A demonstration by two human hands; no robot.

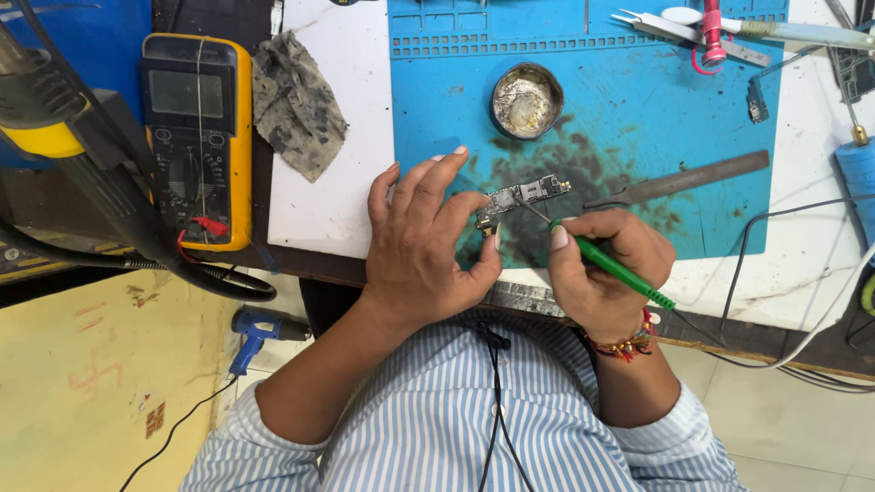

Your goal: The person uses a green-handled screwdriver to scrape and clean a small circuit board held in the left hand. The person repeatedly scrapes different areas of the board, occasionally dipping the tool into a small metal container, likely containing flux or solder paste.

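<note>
A blue rubbery mat (638, 118) covers the middle of the white bench (319, 182), its surface ribbed with small moulded slots along the far edge and smeared with a dark sooty stain near the front. On that stain lies a small circuit board (522, 197), narrow and irregular in outline, crowded with tiny metallic parts that catch the light.

The left hand (421, 246) is half curled, the fingers spread and arched over the mat, and its thumb and forefinger pinch the near end of the board, holding it down at the mat's front edge. The right hand (602, 269) is closed around a slim green-handled tool (612, 269), gripped like a pen; the thin metal tip (538, 214) slants up to the left and meets the board just beside the left thumb. A red and gold beaded wristband (629, 344) sits at that wrist.

Behind the board stands a shallow round tin (527, 100), dull silver, with a pale crusted residue inside. To the right a flat grey metal strip (684, 178) lies across the mat, tapering to a narrower end. Tweezers (665, 27) and a pink-handled tool (712, 32) rest at the far right corner. Left of the mat lies a crumpled grey rag (296, 100), mottled with dark marks, and beside it a yellow-cased multimeter (196, 137) with a grey screen, a dial and red and black leads. A blue glue gun (260, 330) lies below the bench on the floor side.
</note>
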